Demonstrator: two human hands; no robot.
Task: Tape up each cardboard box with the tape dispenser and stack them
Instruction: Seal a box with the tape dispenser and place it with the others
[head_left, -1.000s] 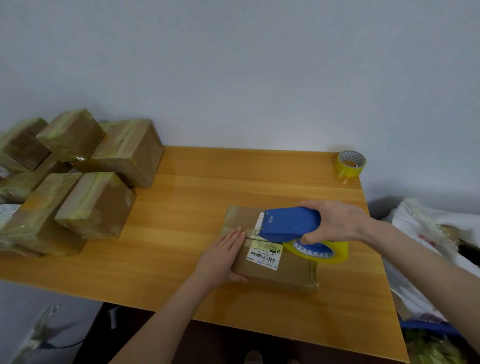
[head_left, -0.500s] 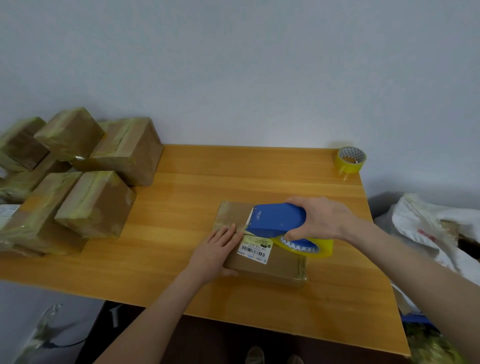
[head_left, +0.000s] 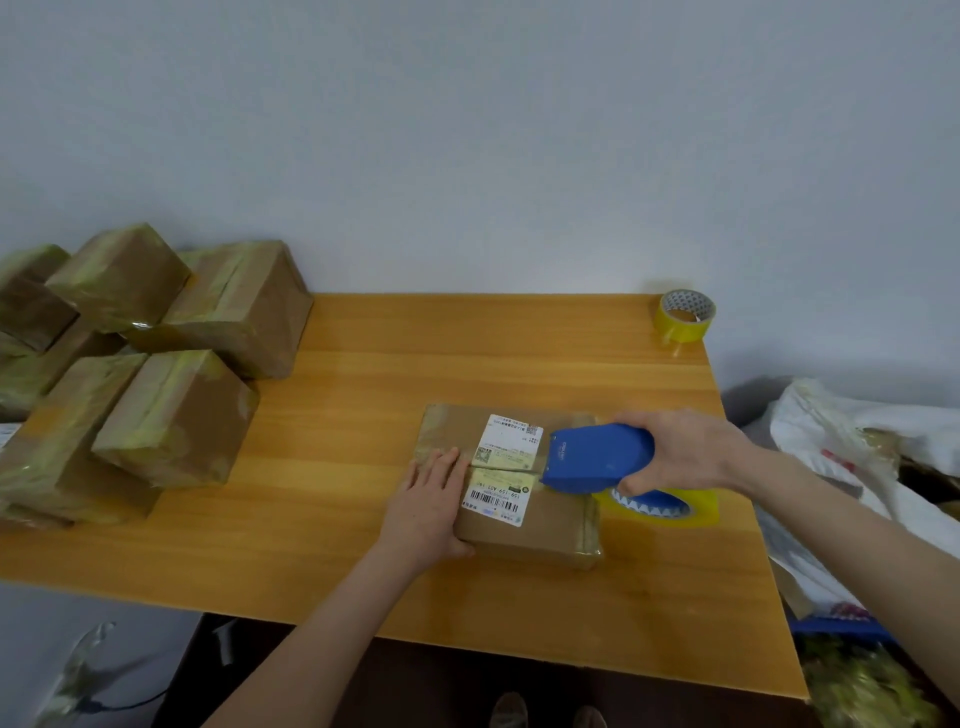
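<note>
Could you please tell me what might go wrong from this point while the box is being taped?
The left hand only presses flat on the left end of the box, so a pull from the tape dispenser in the right hand might slide it. The tape line crosses the shipping label; wrinkles could spoil its barcode. The spare tape roll sits by the far right corner of the table and could be knocked off.

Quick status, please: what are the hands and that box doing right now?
Left hand flat on box, steadying. Right hand grips tape dispenser on box top. Nothing blocking.
</note>
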